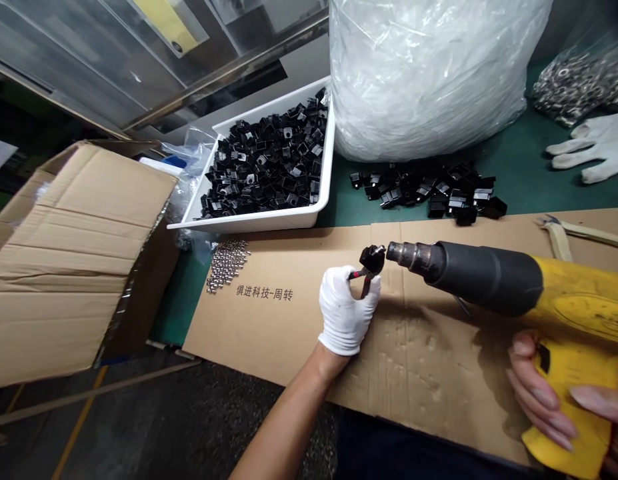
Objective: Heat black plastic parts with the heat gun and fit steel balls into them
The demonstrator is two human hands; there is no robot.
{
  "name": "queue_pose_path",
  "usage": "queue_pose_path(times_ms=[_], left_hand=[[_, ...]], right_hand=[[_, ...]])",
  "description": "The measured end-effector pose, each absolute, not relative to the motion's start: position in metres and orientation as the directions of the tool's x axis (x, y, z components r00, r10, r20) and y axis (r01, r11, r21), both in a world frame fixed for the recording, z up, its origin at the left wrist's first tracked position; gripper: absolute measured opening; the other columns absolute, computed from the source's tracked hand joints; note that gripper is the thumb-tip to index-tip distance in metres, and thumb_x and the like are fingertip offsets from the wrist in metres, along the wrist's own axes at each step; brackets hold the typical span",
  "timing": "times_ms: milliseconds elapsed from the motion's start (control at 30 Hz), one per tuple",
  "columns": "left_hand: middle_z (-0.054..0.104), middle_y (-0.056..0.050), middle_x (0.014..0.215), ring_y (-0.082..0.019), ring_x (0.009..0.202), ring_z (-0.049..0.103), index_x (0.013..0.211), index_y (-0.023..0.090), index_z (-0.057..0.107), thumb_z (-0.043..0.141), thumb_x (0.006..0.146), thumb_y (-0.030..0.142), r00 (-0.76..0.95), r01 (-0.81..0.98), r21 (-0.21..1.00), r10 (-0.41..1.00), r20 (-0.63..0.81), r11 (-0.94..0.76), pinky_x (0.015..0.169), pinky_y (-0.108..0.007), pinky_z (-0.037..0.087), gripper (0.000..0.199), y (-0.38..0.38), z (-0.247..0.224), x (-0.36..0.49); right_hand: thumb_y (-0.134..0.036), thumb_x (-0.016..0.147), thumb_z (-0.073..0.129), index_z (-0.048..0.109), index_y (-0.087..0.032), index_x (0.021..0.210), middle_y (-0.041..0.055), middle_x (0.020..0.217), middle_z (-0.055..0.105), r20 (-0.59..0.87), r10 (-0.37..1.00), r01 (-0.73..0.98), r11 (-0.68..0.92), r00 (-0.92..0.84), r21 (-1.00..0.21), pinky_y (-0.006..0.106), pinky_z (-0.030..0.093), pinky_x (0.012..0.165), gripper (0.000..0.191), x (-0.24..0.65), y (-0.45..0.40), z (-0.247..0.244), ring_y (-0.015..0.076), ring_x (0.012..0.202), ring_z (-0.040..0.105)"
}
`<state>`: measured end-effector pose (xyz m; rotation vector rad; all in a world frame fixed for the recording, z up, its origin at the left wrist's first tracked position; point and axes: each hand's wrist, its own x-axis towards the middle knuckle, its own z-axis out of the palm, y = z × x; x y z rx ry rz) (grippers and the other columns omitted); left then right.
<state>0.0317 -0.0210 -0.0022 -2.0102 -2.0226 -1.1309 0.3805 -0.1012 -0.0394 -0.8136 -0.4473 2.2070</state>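
My left hand, in a white glove, is closed round the red-and-black handles of a pair of pliers. At their jaws sits a small black plastic part with a shiny metal bit at its tip. Bare fingers of my right hand wrap the grip of a yellow heat gun. Its stepped metal nozzle points left, very close to the black part; whether they touch I cannot tell. Beneath both hands lies a flat cardboard sheet.
A white tray full of black parts stands behind the cardboard. Small metal pins lie at left. More black parts lie before a large plastic bag. Cutters and a white glove are at right, a carton at left.
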Motion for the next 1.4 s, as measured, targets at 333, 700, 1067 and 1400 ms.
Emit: queue_pose_path(times_ms=[333,700,1067,1400], left_hand=[[0.064,-0.008,0.097,-0.023,0.086,0.067,0.113,0.02,0.056,0.073,0.094,0.042,-0.136,0.908,0.405,0.834,0.535,-0.111,0.077,-0.037,0.056,0.034,-0.022,-0.003,0.032],[0.065,-0.009,0.097,-0.023,0.086,0.068,0.114,0.019,0.057,0.073,0.094,0.043,-0.131,0.908,0.401,0.828,0.546,-0.12,0.077,-0.038,0.055,0.035,-0.022,-0.004,0.032],[0.066,-0.007,0.094,-0.022,0.084,0.068,0.11,0.02,0.058,0.074,0.092,0.043,-0.139,0.917,0.383,0.815,0.563,-0.109,0.076,-0.036,0.054,0.033,-0.021,-0.004,0.033],[0.059,-0.002,0.076,-0.021,0.069,0.059,0.091,0.022,0.059,0.076,0.086,0.046,-0.175,0.978,0.204,0.698,0.695,0.042,0.065,-0.033,0.044,0.029,-0.005,-0.014,0.017]], right_hand=[[-0.045,0.076,0.076,0.071,-0.031,0.117,0.0063,0.075,0.058,-0.538,0.716,-0.529,-0.695,-0.445,-0.488,0.037,0.047,0.038,0.044,0.369,-0.103,-0.023,0.0224,0.048,0.051],[-0.042,0.074,0.078,0.071,-0.031,0.116,0.0073,0.073,0.058,-0.449,0.728,-0.489,-0.683,-0.518,-0.543,0.039,0.046,0.036,0.044,0.379,-0.096,-0.029,0.0247,0.045,0.051],[-0.04,0.072,0.082,0.067,-0.031,0.114,0.004,0.077,0.058,-0.591,0.68,-0.512,-0.726,-0.434,-0.459,0.034,0.044,0.043,0.046,0.362,-0.099,0.0,0.0207,0.05,0.051],[-0.045,0.064,0.086,0.072,-0.031,0.105,0.0045,0.068,0.059,-0.605,0.693,-0.507,-0.712,-0.392,-0.487,0.034,0.041,0.039,0.045,0.351,-0.092,0.013,0.0195,0.042,0.05]])
